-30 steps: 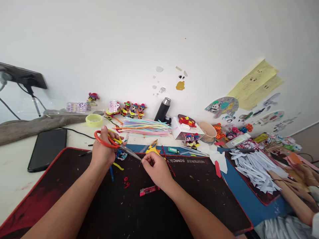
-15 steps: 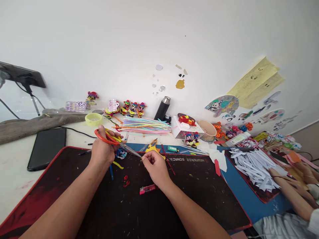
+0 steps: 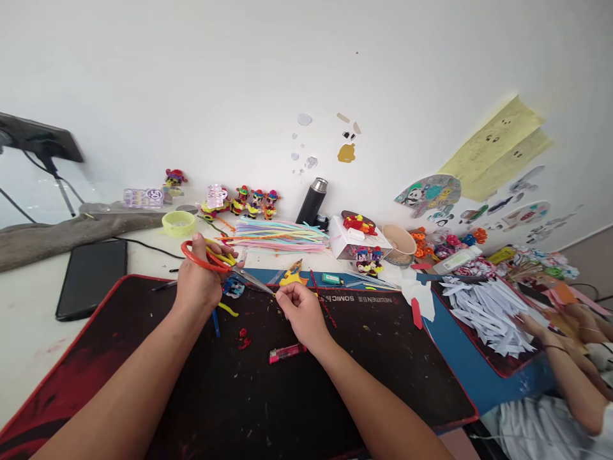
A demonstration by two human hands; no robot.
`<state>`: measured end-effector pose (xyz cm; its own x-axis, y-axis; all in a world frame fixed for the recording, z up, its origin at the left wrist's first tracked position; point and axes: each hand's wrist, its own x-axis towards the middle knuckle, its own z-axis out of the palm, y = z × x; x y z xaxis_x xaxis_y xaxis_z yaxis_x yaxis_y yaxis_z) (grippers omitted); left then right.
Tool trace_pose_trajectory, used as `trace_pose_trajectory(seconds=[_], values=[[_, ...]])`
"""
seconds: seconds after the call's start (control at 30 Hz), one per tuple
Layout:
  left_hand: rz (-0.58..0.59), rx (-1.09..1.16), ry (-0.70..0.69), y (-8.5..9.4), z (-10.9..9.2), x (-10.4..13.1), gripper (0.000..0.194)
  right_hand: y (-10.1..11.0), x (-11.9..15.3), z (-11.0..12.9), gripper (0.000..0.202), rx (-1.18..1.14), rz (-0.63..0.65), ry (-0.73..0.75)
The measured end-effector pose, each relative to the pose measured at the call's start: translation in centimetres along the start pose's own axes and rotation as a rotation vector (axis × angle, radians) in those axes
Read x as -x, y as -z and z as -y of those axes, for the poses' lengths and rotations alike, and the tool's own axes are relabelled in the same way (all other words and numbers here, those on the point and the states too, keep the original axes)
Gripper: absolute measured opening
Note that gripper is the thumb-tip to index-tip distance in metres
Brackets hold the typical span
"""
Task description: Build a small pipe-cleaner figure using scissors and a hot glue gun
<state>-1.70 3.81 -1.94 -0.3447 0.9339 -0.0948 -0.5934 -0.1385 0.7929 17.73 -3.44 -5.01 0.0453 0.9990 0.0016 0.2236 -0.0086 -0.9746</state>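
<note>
My left hand (image 3: 200, 281) is closed round the orange-handled scissors (image 3: 249, 278), whose blades point right and look close together. A yellow fuzzy strip (image 3: 221, 255) shows by the same hand's fingers. At the blade tips my right hand (image 3: 302, 312) is pinched; what lies between thumb and forefinger is too small to make out. Below the hands, on the dark mat (image 3: 268, 409), lie a pink lighter (image 3: 287, 352), a small red fuzzy piece (image 3: 244, 338) and a short yellow pipe cleaner (image 3: 228, 309). A yellow shape (image 3: 293, 275) sits just behind my right hand.
A bundle of pipe cleaners (image 3: 282, 235), a black flask (image 3: 312, 200) and a white box (image 3: 342, 241) stand along the wall. A phone (image 3: 93, 280) and yellow tape roll (image 3: 179, 223) lie left. At right, another person's arm (image 3: 569, 377) reaches toward white paper strips (image 3: 488, 313).
Both hands keep their hold, with the scissor tips still at my right fingers. The view has shifted slightly. The other person's hand at right has moved a little among the paper strips.
</note>
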Motion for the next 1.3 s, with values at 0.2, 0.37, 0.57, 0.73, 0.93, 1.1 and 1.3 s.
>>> trace_pose_trajectory(seconds=[0.2,0.37,0.57,0.73,0.93,1.1,1.3], values=[[0.029,-0.024,-0.018,-0.15,-0.22,0.33,0.045,0.53,0.09,0.52,0.022,0.016,0.017,0.015],[0.041,-0.051,-0.046,-0.19,-0.08,0.3,0.047,0.72,0.19,0.53,0.015,0.077,0.051,0.02],[0.053,-0.066,-0.058,-0.21,0.03,0.45,0.053,0.52,0.23,0.32,0.009,0.171,0.07,0.033],[0.057,-0.064,-0.038,-0.22,-0.05,0.51,0.054,0.57,0.09,0.44,0.008,0.208,0.06,0.048],[0.073,-0.03,0.052,0.13,-0.02,0.02,0.057,0.53,0.07,0.43,0.013,0.087,0.012,0.023],[0.071,-0.031,0.088,0.24,-0.04,-0.12,0.059,0.26,0.1,0.27,0.019,0.004,-0.02,0.012],[0.073,-0.085,0.089,-0.21,-0.48,0.3,0.059,0.31,-0.25,-0.17,0.022,-0.027,-0.062,-0.016]])
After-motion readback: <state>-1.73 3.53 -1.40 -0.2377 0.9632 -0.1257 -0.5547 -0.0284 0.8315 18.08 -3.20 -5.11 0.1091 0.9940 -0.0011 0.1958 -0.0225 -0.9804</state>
